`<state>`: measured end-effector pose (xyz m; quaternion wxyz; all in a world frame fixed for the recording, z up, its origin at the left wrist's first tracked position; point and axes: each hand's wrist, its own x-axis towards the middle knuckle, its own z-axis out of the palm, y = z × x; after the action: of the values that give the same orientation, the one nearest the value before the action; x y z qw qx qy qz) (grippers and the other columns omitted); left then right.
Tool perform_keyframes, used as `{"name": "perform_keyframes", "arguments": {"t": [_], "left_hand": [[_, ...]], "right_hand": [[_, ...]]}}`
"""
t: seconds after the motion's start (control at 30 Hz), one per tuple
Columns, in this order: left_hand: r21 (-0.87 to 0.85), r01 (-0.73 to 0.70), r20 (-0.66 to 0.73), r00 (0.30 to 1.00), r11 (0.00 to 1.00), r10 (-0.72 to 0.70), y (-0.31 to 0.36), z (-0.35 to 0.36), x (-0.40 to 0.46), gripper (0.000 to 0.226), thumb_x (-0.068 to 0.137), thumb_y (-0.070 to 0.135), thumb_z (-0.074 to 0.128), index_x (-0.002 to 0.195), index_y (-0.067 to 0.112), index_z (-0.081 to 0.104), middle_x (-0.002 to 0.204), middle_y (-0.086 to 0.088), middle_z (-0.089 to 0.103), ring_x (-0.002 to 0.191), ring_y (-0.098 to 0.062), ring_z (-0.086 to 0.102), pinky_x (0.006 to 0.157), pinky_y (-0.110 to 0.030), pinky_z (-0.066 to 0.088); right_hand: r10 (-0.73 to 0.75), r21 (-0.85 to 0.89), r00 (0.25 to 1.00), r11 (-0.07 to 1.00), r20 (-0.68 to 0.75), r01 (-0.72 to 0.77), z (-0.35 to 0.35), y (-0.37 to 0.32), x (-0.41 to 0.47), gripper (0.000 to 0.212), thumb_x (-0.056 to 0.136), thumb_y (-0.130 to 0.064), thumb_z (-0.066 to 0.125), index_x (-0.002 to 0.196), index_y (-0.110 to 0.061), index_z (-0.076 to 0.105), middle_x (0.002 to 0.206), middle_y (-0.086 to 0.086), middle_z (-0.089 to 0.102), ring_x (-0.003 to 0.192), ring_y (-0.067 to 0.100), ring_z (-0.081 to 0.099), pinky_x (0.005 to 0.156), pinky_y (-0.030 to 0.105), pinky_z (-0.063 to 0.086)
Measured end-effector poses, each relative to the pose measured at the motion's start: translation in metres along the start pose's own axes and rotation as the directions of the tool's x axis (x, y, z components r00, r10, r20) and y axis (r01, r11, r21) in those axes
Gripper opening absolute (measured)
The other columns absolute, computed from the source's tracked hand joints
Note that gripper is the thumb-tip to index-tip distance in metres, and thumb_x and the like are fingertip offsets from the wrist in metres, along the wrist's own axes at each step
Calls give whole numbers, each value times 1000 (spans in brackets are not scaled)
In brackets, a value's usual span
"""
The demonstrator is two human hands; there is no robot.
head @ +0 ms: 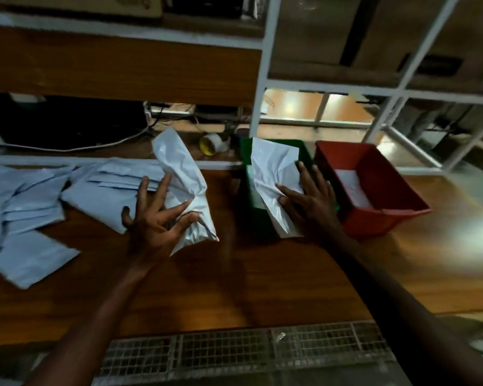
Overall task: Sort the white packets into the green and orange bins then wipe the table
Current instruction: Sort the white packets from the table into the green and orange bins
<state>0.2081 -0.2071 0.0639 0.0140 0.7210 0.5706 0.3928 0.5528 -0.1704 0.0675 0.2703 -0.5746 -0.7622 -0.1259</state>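
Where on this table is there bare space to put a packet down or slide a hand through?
Bare wooden table runs along the near edge, in front of the green plastic bin and orange plastic bin, and right of the orange bin. A narrow gap lies between the left hand and the green bin. The left side is crowded with flat white packets.
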Motion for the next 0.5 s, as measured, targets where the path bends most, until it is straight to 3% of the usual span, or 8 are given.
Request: {"name": "perform_keyframes", "arguments": {"t": [0.1, 0.23, 0.33, 0.5], "left_hand": [[1, -27, -31, 999, 1000, 27, 39, 25, 11, 49, 84, 68, 46, 119, 38, 63, 158, 14, 23, 152, -22, 7, 107, -69, 14], [41, -73, -18, 997, 997, 74, 78, 40, 20, 45, 87, 64, 47, 119, 36, 62, 158, 5, 30, 150, -31, 15, 104, -76, 20], [108, -101, 0, 995, 989, 102, 88, 42, 29, 49, 87, 65, 45, 118, 35, 67, 158, 8, 28, 151, -29, 13, 102, -72, 21], [115, -120, -11, 993, 986, 122, 83, 47, 66, 52, 89, 72, 41, 122, 35, 59, 158, -1, 33, 151, -31, 14, 104, -72, 25]], "right_hand": [[21, -29, 1000, 999, 6, -21, -21, 63, -10, 41, 98, -55, 43, 131, -42, 62, 166, 4, 21, 153, 34, 12, 113, 62, 26], [52, -43, 991, 998, 121, -47, -22, 104, -5, 46, 96, -60, 35, 132, -45, 60, 166, 4, 23, 152, 37, 14, 111, 64, 27], [71, -2, 978, 997, 197, -72, -12, 111, 14, 51, 94, -63, 32, 134, -45, 59, 167, 5, 18, 153, 38, 8, 114, 67, 20], [68, -63, 939, 997, 337, -50, 20, 90, 66, 39, 101, -55, 42, 138, -48, 53, 169, 4, 7, 153, 39, -5, 117, 69, 8]]}}
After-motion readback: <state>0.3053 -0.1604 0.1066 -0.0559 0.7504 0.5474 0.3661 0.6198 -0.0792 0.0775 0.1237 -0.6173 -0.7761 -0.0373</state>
